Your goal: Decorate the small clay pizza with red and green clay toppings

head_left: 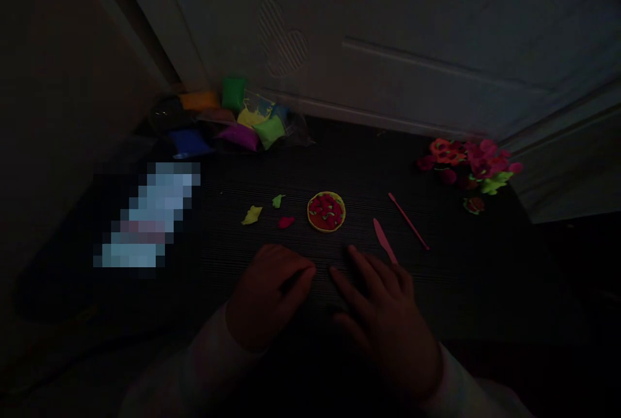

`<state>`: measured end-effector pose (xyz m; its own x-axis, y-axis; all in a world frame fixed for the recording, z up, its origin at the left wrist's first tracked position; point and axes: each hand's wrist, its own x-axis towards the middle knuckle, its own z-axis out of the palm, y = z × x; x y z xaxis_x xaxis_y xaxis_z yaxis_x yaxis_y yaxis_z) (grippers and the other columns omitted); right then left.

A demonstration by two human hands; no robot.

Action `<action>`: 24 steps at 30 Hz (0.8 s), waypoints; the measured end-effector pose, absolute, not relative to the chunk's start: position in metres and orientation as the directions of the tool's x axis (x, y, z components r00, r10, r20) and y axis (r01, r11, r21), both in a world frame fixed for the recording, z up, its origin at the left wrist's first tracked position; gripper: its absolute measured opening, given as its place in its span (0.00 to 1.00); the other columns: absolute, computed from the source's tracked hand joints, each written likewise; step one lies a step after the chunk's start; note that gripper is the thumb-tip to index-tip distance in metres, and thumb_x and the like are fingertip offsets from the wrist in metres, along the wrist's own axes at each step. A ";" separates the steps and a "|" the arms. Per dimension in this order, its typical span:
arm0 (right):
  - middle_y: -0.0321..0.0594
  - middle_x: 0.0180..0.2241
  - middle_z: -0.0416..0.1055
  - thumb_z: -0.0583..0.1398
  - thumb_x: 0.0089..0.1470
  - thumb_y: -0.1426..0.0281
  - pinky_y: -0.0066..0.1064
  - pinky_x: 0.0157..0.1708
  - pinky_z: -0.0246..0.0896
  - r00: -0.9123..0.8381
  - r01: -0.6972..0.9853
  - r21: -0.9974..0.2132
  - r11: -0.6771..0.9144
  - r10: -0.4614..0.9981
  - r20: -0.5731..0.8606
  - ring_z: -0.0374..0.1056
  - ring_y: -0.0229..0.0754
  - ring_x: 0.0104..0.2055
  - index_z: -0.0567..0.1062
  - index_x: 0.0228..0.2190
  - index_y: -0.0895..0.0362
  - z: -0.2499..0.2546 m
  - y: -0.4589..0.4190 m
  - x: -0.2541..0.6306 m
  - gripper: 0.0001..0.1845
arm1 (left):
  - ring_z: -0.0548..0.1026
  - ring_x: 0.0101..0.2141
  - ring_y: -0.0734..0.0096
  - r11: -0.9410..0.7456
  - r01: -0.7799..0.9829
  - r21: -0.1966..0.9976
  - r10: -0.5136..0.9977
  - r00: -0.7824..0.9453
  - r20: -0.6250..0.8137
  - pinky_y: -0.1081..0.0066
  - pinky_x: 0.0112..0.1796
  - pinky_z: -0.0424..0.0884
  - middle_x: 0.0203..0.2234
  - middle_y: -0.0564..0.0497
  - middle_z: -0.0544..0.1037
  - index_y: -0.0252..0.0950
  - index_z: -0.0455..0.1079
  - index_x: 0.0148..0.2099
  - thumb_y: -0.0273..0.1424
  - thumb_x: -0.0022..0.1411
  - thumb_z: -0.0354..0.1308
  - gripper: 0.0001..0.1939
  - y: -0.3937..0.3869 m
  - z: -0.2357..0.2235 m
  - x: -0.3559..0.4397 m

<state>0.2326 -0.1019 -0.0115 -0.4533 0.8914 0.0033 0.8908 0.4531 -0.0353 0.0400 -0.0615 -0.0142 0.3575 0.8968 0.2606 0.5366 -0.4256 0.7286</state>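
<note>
In the dim head view, my left hand [269, 295] is closed, thumb and forefinger pinched together just above the dark table [301, 314]. Whatever may be between those fingertips is too small and dark to make out. My right hand [388, 314] rests with fingers spread and holds nothing visible; a pink plastic knife [385, 240] lies just beyond its fingers. Ahead of both hands is a small round clay piece [326, 212] with a yellow rim and red and green bits inside. Left of it lie a red clay lump [286, 222], a green scrap [278, 200] and a yellow scrap [252, 215].
A thin pink stick tool [409, 222] lies right of the knife. Colourful clay flowers [473, 162] stand at the far right. Several bags of coloured clay [237, 136] are piled against the pale panel behind. A blurred bright screen [152, 214] sits on the left.
</note>
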 end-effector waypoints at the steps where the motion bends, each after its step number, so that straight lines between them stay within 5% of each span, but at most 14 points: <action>1: 0.46 0.56 0.53 0.51 0.52 0.57 0.45 0.45 0.46 -0.426 0.904 -0.029 0.427 0.904 0.011 0.53 0.51 0.52 0.62 0.50 0.47 -0.012 -0.102 0.233 0.24 | 0.72 0.29 0.73 -0.424 0.537 0.729 0.898 0.354 0.261 0.70 0.34 0.66 0.25 0.53 0.75 0.35 0.69 0.32 0.26 0.56 0.52 0.05 -0.061 -0.014 0.040; 24: 0.47 0.57 0.51 0.52 0.51 0.58 0.47 0.46 0.46 -0.493 0.869 -0.067 0.490 0.869 -0.047 0.53 0.52 0.53 0.60 0.52 0.47 -0.010 -0.105 0.229 0.25 | 0.71 0.28 0.72 -0.441 0.527 0.727 0.891 0.357 0.281 0.69 0.33 0.66 0.25 0.52 0.75 0.34 0.69 0.32 0.26 0.56 0.52 0.05 -0.062 -0.015 0.040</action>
